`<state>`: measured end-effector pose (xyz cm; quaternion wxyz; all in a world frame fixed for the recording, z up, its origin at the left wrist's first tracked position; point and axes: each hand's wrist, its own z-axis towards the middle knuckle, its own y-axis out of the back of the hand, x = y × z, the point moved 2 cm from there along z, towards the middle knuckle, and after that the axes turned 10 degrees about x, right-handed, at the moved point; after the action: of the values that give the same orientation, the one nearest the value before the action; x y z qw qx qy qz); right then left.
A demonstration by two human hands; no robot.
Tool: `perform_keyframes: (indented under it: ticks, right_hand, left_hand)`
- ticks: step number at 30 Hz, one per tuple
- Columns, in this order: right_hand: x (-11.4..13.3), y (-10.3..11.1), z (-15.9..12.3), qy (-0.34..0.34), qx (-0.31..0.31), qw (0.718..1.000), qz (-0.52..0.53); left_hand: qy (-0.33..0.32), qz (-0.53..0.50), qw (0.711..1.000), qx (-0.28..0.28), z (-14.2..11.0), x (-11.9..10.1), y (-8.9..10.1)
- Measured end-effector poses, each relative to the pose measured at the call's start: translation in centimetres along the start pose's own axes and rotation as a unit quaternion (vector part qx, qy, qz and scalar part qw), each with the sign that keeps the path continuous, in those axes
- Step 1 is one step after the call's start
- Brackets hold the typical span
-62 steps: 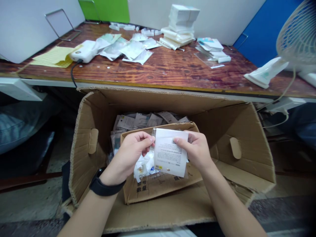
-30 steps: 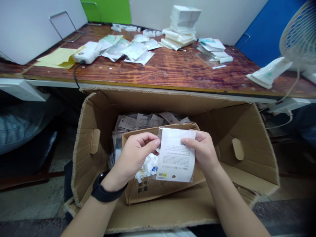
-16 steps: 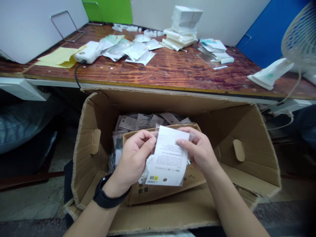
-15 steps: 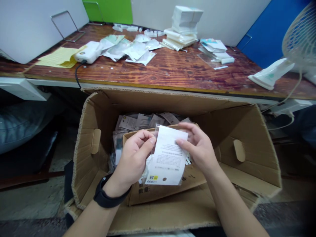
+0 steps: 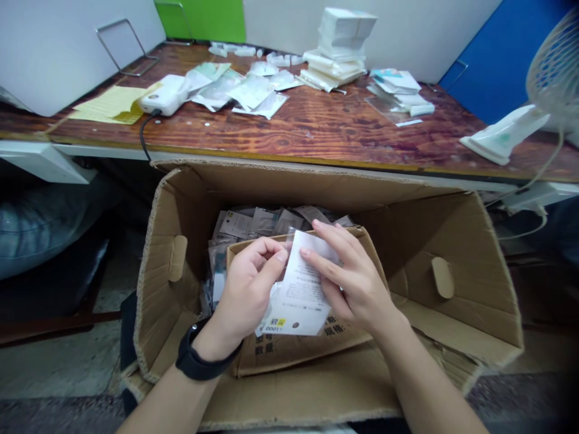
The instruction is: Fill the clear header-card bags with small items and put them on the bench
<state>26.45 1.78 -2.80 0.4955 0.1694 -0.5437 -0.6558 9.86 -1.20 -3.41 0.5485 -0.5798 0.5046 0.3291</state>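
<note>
Item: clear plastic packet [image 5: 302, 301] w/ printed white card inside, small yellow label near btm edge, held tilted over open cardboard box [image 5: 280, 187], approx. centre of box mouth, no visible support beneath. Left hand [image 5: 248, 289]: nearly closed, thumb and curled fingers pinching packet's upper-left edge; black wristband [image 5: 199, 361] on wrist. Right hand [image 5: 355, 277]: half open, fingers long across upper part of card, pressing or only touching, can't tell which. Step in hand: handling of single packet, card face up, both hands on it. Next move calls for firmer right-hand hold before any shift of packet. Below: inner cardboard panel [image 5: 294, 355] w/ black print, partly under packet. Behind panel, in box: close-packed similar packets [image 5: 253, 223]. Beyond box: wooden table [image 5: 289, 135] w/ stacked white cartons [image 5: 346, 30], loose sachets [image 5: 248, 90], yellow paper [image 5: 108, 103], white plastic device [image 5: 163, 96] w/ black cable. Far right: white desk fan [image 5: 556, 66].
</note>
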Motion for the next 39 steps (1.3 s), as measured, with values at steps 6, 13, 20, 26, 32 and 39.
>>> perform_keyframes:
  ticks: [6, 13, 20, 26, 32, 39]
  right_hand:
    - [0.4, 0.1, 0.3, -0.011, 0.039, 0.999, 0.029]
    - [1.0, 0.1, 0.8, -0.030, 0.078, 0.996, -0.015]
    - [1.2, 0.0, 0.9, -0.041, 0.084, 0.995, -0.039]
    - [1.1, -0.5, 0.6, -0.027, 0.060, 0.997, 0.026]
    - [-0.7, -0.3, -0.1, -0.219, -0.070, 0.907, 0.352]
    - [-1.4, -1.2, -0.2, -0.303, -0.042, 0.722, 0.620]
  left_hand:
    - [-0.001, 0.057, 0.998, 0.010, -0.3, -0.4, -0.1]
    - [-0.032, 0.145, 0.989, -0.007, -0.6, -1.6, -0.3]
    - [-0.051, 0.001, 0.999, 0.012, -0.4, -1.2, -0.3]
    - [-0.021, -0.092, 0.996, -0.005, 0.0, -0.3, -0.3]
    - [0.016, -0.086, 0.994, -0.059, 0.5, -0.2, 0.0]
    - [0.002, -0.148, 0.978, -0.146, 0.6, 0.0, 0.1]
